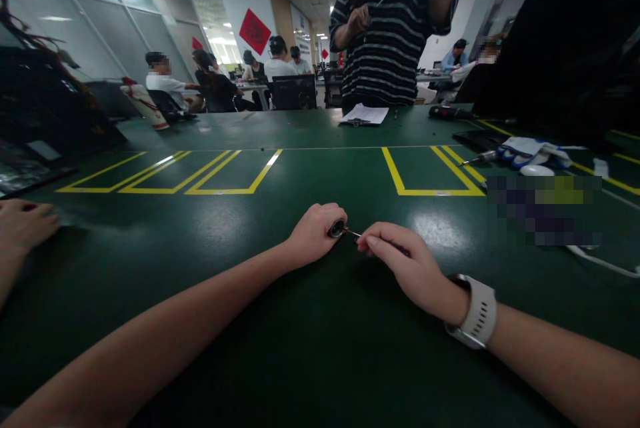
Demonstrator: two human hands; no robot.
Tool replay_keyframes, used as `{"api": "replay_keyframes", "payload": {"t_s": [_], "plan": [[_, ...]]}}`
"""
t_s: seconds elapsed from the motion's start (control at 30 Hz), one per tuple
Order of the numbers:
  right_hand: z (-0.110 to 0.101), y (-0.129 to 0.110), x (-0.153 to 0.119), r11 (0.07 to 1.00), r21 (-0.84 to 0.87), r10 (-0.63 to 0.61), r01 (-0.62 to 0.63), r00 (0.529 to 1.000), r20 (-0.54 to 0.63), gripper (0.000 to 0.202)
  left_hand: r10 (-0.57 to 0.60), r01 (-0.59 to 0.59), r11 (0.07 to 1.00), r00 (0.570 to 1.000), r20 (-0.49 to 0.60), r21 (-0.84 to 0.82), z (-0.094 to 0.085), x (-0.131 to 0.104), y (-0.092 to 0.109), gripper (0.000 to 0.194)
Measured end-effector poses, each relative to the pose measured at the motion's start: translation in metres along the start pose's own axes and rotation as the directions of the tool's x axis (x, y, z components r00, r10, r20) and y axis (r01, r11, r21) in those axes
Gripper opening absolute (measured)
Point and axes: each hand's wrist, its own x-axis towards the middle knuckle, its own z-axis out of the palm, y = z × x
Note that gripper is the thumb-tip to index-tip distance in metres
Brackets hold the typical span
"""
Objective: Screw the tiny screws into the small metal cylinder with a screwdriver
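Observation:
My left hand (314, 233) is closed around a small dark round part (337, 229) with a ring-shaped open end, which faces my right hand. Most of that part is hidden by the fingers. In my right hand (403, 261) is a slim screwdriver (353, 233), pinched between thumb and fingers. Its thin metal shaft points left and its tip meets the open end of the round part; how deep it reaches I cannot tell. The dark handle is mostly covered by the palm. Both hands are just above the green tabletop (280, 361).
Yellow tape outlines (250, 175) mark the table. At the right lie a glove (535, 150), a pointed tool (480, 159) and a white cable (605, 267). A clipboard (365, 115) lies at the far edge, before a standing person (380, 48). Another person's hand (27, 225) rests at left.

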Motion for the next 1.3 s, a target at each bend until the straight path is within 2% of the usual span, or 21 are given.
{"api": "replay_keyframes", "payload": {"t_s": [0.07, 0.17, 0.23, 0.3, 0.37, 0.43, 0.53, 0.6, 0.67, 0.73, 0.8, 0.93, 1.03, 1.1, 1.2, 1.3], "plan": [[-0.002, 0.004, 0.003, 0.976, 0.193, 0.102, -0.098, 0.995, -0.013, 0.020, -0.002, 0.002, 1.000, 1.000, -0.011, -0.029, 0.000, 0.000, 0.000, 0.004], [-0.003, 0.011, 0.008, 0.860, 0.474, 0.223, -0.189, 0.975, -0.016, 0.018, -0.010, 0.006, 0.994, 0.999, -0.035, -0.111, 0.000, 0.000, -0.001, 0.008], [-0.003, 0.014, 0.009, 0.781, 0.581, 0.277, -0.229, 0.961, 0.008, 0.018, -0.012, 0.004, 0.988, 0.999, -0.049, -0.156, 0.000, 0.001, -0.002, 0.010], [-0.002, 0.016, 0.010, 0.739, 0.626, 0.299, -0.248, 0.954, 0.025, 0.018, -0.009, 0.000, 0.985, 0.999, -0.053, -0.174, 0.001, 0.001, -0.002, 0.011], [-0.002, 0.015, 0.008, 0.757, 0.610, 0.289, -0.232, 0.957, 0.006, 0.018, -0.013, 0.004, 0.986, 0.999, -0.052, -0.169, 0.001, 0.001, -0.002, 0.011], [-0.002, 0.012, 0.006, 0.831, 0.525, 0.241, -0.183, 0.970, -0.043, 0.018, -0.026, 0.019, 0.989, 0.999, -0.047, -0.144, 0.000, 0.001, -0.001, 0.011], [-0.001, 0.005, 0.001, 0.957, 0.264, 0.144, -0.123, 0.987, -0.064, 0.019, -0.038, 0.036, 0.997, 0.999, -0.030, -0.074, 0.000, 0.001, 0.001, 0.007], [0.000, 0.000, -0.001, 0.991, 0.105, 0.093, -0.088, 0.995, -0.044, 0.020, -0.020, 0.020, 0.999, 1.000, -0.004, -0.025, -0.001, 0.001, 0.002, 0.004], [0.000, -0.002, -0.001, 0.998, 0.038, 0.060, -0.059, 0.998, -0.028, 0.020, 0.008, -0.009, 1.000, 1.000, 0.018, 0.004, -0.001, 0.001, 0.002, 0.004], [-0.001, -0.002, 0.001, 0.994, 0.078, 0.072, -0.072, 0.997, -0.006, 0.021, 0.024, -0.024, 1.000, 0.999, 0.026, 0.006, -0.001, 0.000, 0.002, 0.004], [-0.003, 0.000, 0.004, 0.970, 0.208, 0.127, -0.126, 0.992, 0.010, 0.020, 0.024, -0.023, 1.000, 0.999, 0.027, -0.013, -0.001, 0.000, 0.001, 0.004], [-0.007, 0.007, 0.009, 0.838, 0.492, 0.267, -0.236, 0.964, 0.008, 0.018, 0.012, -0.011, 0.997, 1.000, 0.014, -0.078, -0.001, 0.001, 0.000, 0.004], [-0.006, 0.011, 0.010, 0.755, 0.594, 0.315, -0.277, 0.948, 0.042, 0.018, 0.006, -0.007, 0.990, 1.000, -0.010, -0.141, -0.001, 0.001, 0.000, 0.008], [-0.005, 0.012, 0.009, 0.734, 0.618, 0.315, -0.283, 0.947, 0.060, 0.018, 0.009, -0.012, 0.987, 1.000, -0.017, -0.159, -0.001, 0.002, -0.001, 0.008], [-0.004, 0.011, 0.007, 0.793, 0.567, 0.269, -0.223, 0.963, 0.003, 0.018, -0.011, 0.008, 0.990, 1.000, -0.022, -0.141, 0.000, 0.002, -0.001, 0.008], [-0.003, 0.005, 0.004, 0.926, 0.353, 0.166, -0.132, 0.984, -0.067, 0.019, -0.046, 0.045, 0.994, 0.999, -0.014, -0.097, 0.000, 0.002, 0.000, 0.010]]}}
